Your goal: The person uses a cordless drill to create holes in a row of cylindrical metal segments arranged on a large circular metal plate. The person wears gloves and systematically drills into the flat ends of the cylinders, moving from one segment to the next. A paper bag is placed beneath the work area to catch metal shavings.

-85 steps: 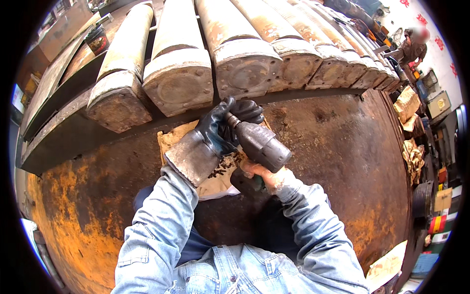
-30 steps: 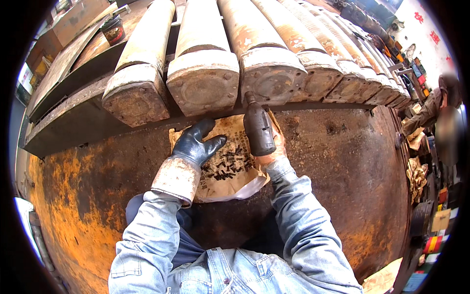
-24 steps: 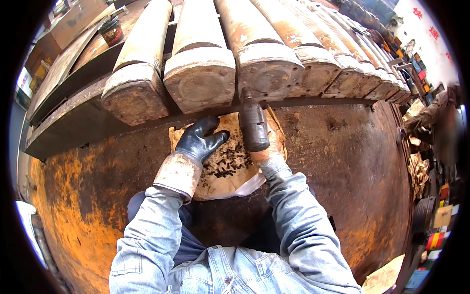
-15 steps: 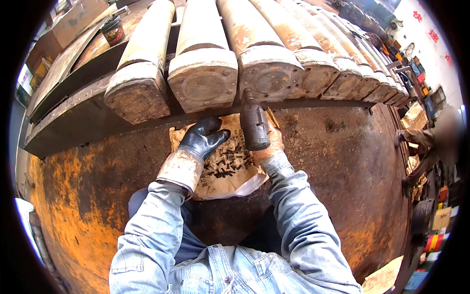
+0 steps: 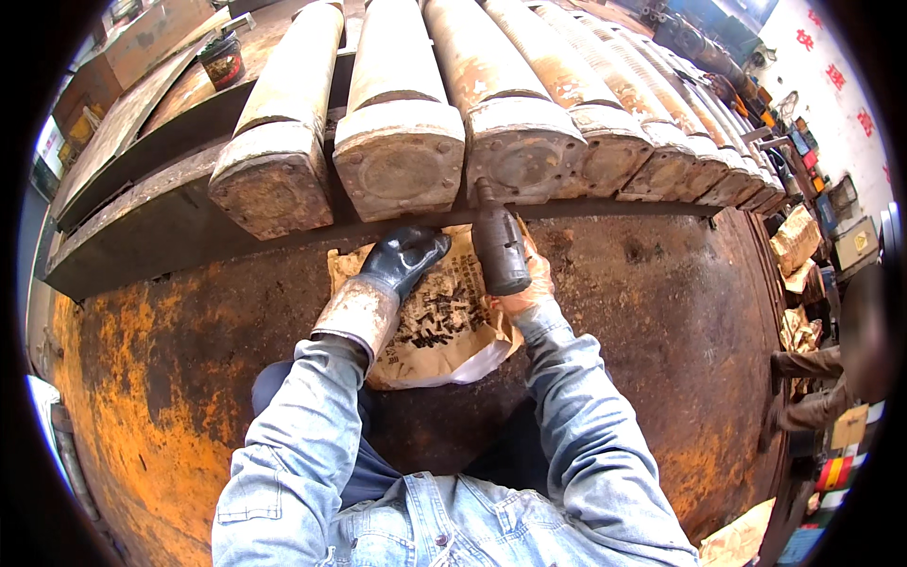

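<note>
My right hand (image 5: 537, 280) is wrapped round a dark, bottle-shaped power tool (image 5: 499, 248); the tool hides most of its fingers. The tool's narrow tip points away from me, at the lower left edge of a rusty cylinder's end plate (image 5: 525, 159); I cannot tell if they touch. My left hand (image 5: 408, 259), in a black rubber-coated glove with a stained pale cuff, is closed above a crumpled brown paper sack (image 5: 416, 364). Whatever its fingers hold, if anything, is hidden. Dark marks or small dark pieces show on the sack; I cannot tell which.
Several long rusty cylinders (image 5: 397, 57) with squarish ends lie side by side on a steel beam (image 5: 123, 236). A small dark bucket (image 5: 223, 62) stands at the far left. Rusty steel plate (image 5: 170, 378) surrounds me. At right are a person's legs (image 5: 812, 387) and crumpled brown paper (image 5: 798, 236).
My left hand's fingers have closed, and that hand has moved slightly right. The tool is tilted a little more, its rear end shifted right. The person at right has moved nearer.
</note>
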The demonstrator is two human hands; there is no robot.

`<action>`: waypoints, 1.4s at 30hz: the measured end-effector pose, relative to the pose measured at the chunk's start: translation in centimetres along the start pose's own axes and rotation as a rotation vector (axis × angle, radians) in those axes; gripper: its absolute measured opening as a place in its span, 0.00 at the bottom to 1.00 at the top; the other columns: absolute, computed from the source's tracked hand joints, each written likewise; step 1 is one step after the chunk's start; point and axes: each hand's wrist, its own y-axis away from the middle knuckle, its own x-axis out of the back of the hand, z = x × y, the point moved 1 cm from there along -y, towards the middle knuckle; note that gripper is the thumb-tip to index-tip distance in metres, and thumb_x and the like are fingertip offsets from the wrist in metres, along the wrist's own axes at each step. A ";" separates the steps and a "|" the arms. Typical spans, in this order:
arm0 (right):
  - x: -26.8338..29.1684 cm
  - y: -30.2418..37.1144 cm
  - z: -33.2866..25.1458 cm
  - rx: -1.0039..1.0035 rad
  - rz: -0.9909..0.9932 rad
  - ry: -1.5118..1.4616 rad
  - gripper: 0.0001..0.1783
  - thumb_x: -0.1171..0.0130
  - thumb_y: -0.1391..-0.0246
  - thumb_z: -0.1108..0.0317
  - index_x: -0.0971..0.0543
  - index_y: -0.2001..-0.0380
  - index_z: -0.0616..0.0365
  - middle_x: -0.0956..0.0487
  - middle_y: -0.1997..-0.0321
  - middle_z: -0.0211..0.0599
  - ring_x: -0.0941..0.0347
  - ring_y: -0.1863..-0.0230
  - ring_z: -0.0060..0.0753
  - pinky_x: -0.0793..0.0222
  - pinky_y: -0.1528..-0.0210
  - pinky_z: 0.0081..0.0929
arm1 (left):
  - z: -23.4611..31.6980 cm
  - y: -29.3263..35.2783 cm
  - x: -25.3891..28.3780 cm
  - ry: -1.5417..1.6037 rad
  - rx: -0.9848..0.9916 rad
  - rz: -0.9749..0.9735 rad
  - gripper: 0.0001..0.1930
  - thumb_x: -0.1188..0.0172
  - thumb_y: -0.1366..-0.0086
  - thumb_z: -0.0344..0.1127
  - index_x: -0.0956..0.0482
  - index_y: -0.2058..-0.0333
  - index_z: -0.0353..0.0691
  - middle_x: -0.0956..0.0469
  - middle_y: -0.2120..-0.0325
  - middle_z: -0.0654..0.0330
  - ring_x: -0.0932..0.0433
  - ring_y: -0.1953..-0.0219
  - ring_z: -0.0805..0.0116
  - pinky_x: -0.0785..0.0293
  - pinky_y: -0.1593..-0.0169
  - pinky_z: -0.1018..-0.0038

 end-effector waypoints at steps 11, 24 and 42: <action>2.2 4.8 -3.6 0.026 -0.243 0.054 0.11 0.37 0.45 0.69 0.22 0.59 0.58 0.21 0.70 0.30 0.25 0.67 0.28 0.27 0.62 0.33 | 3.2 -1.1 -3.4 0.566 0.296 -0.132 0.39 0.35 0.39 0.64 0.27 0.44 0.33 0.24 0.46 0.48 0.28 0.40 0.60 0.30 0.37 0.64; 5.3 8.6 -6.7 0.103 -0.390 -0.095 0.09 0.39 0.44 0.69 0.21 0.60 0.59 0.21 0.67 0.31 0.25 0.62 0.30 0.28 0.56 0.30 | 2.8 -2.3 -7.4 1.078 0.142 -0.567 0.22 0.41 0.32 0.45 0.21 0.50 0.30 0.22 0.47 0.42 0.26 0.39 0.48 0.28 0.37 0.48; 4.0 7.1 -10.3 0.237 -0.328 -0.044 0.10 0.39 0.45 0.70 0.21 0.59 0.59 0.20 0.67 0.31 0.25 0.62 0.28 0.28 0.55 0.30 | 6.6 1.0 -7.2 0.854 -0.123 0.075 0.09 0.48 0.29 0.30 0.21 0.60 0.32 0.18 0.56 0.46 0.20 0.50 0.58 0.23 0.44 0.63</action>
